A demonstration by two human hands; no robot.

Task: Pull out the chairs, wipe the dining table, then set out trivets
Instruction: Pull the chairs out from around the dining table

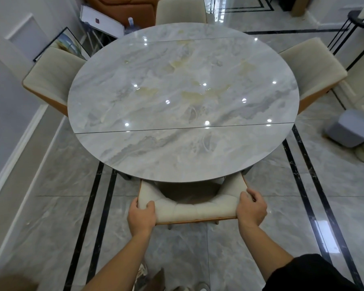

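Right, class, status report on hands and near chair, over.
Left grip, right grip: both curled round near chair backrest. Seat tucked under table. Nothing visible in its path.

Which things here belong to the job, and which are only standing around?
Job: near chair, gripped by left hand and right hand; dining table; left chair; right chair; far chair.
Not part of it: grey box on the floor; water jug; black stand; framed picture.
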